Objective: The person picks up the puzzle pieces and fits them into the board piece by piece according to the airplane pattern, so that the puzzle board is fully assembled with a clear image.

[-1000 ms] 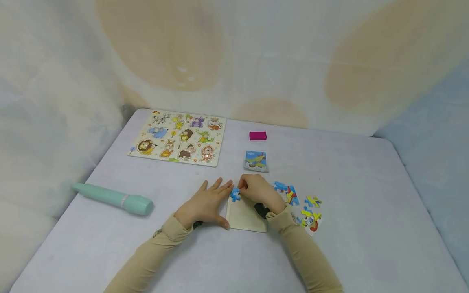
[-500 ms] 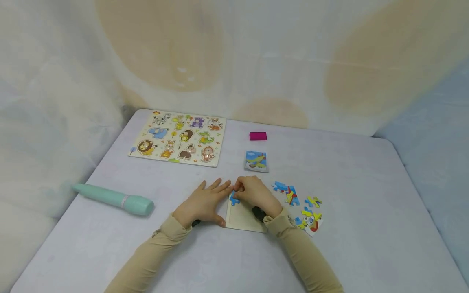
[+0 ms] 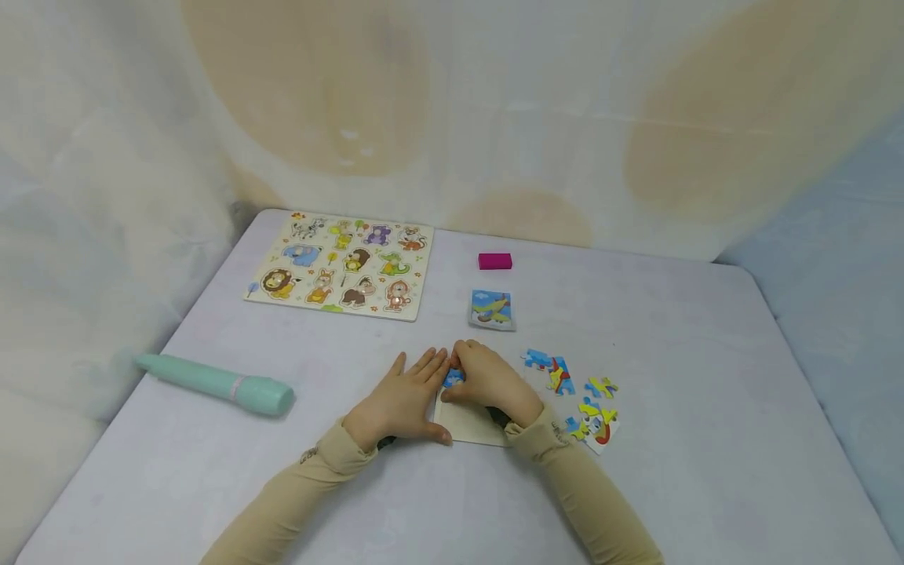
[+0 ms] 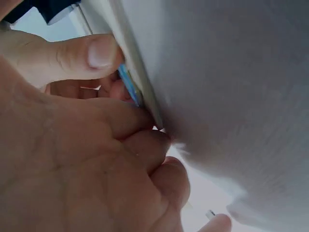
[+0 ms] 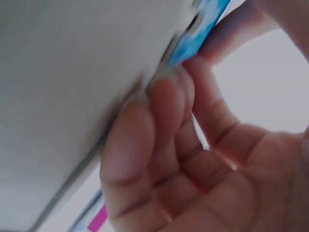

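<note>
A blue jigsaw piece lies flat in the upper left corner of a small, square, pale wooden puzzle board. My right hand bends over that corner, thumb and fingers curled around the piece. Its blue face shows by the fingertips in the right wrist view. My left hand rests against the board's left side, fingers spread and fairly straight, with its thumb near the lower left corner. In the left wrist view the board's edge touches that hand. The right hand covers part of the board.
Loose jigsaw pieces lie to the right, some overlapping, near a joined blue-and-red cluster. Behind the board are a small airplane picture and a magenta block. An animal puzzle and a mint-green microphone-shaped object lie left.
The right hand has brought the blue piece down into the board's upper left corner, and its thumb has shifted to the piece's near side. The left hand stays at the board's side.
</note>
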Available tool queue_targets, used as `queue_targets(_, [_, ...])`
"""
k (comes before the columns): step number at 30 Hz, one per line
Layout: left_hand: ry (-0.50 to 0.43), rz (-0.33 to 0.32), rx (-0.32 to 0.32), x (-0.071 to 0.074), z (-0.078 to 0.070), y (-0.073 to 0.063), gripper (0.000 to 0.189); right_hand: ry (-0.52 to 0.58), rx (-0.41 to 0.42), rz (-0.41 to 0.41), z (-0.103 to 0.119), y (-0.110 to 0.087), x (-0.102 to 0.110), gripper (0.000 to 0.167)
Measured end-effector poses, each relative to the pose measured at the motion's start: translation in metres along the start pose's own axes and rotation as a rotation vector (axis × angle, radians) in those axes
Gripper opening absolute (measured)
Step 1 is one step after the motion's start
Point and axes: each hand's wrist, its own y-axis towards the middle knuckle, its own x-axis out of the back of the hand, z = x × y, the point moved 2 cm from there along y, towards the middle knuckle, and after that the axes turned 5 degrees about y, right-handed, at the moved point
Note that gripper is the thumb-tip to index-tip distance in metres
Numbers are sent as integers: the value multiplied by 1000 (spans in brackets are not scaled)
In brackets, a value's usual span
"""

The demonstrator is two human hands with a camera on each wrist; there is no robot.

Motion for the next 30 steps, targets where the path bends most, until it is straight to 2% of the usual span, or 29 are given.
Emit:
queue_targets(4, [12,-15,-2,1,-4,-1,115,-38,21,8,1,-3,1,36])
queue_targets(7, [7,-13,-4,2,-4,-2,116,-22,30,4,-1,-4,2,34])
queue_targets(14, [-17,-23,-11,2,-1,1,117,92,52,-43,-8,-2,2,31])
queue_targets(18, [-41,-18,-23,2,-1,2,116,171,74,-31,-22,-3,7,28])
queue_targets(21, [-57,-14,-31,2,-2,3,114,220,59,-43,-36,-11,17,30])
queue_targets(26, [-66,-23,-39,1,-2,5,113,238,11,-166,-66,-37,39,32])
queue_targets(30, [-63,-32,-26,-2,0,4,112,211,-74,-269,-92,-57,53,34])
